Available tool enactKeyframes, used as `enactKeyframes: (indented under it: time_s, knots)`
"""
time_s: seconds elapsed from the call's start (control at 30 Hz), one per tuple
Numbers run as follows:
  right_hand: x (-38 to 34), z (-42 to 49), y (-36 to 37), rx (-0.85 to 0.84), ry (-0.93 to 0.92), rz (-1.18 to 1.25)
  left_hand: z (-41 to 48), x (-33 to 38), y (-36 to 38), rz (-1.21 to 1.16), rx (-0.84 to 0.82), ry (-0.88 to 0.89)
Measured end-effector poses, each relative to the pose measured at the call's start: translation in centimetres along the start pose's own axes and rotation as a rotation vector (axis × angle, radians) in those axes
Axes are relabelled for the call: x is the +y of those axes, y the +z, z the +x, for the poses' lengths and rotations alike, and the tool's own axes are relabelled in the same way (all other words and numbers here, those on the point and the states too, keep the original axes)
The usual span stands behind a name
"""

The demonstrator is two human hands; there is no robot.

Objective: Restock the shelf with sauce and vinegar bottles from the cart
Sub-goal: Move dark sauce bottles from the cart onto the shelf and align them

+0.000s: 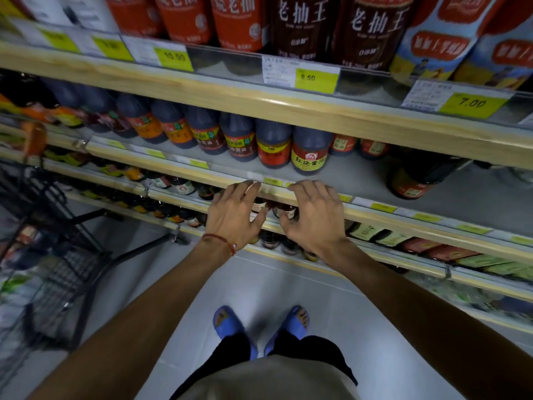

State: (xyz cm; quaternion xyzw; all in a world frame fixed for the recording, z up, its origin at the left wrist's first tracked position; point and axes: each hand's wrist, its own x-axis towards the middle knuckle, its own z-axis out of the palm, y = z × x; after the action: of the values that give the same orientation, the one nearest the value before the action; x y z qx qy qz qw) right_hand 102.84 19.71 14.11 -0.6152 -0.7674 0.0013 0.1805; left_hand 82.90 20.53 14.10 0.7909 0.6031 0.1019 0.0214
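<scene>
Black wire cart (57, 255) stands far left, its stock too blurred to make out; the next bottle likely lies that way, nearer the left hand (233, 217). It and the right hand (314, 220) hover side by side, fingers spread, holding nothing, at the shelf edge (202, 172). Behind, sauce bottles (239, 140) stand upright; bare shelf shows rightward.

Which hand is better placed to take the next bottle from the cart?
Probably the left. The cart stands on the person's left, so the left hand is nearer to it; the right hand would have to cross over. Both hands are open and hold nothing.
</scene>
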Motion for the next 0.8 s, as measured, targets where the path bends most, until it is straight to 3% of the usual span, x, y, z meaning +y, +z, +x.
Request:
enactKeyframes:
  time_s: [0.3,0.8]
  knots:
    - [-9.5,-2.4,1.1,-0.077,-0.208,-0.007,-9.0,-7.2,-2.1,0.130,-0.042,-0.095]
    - [-35.5,-8.3,7.0,-0.123,-0.425,0.133,-32.1,-25.4,-7.1,0.072,0.022,-0.378]
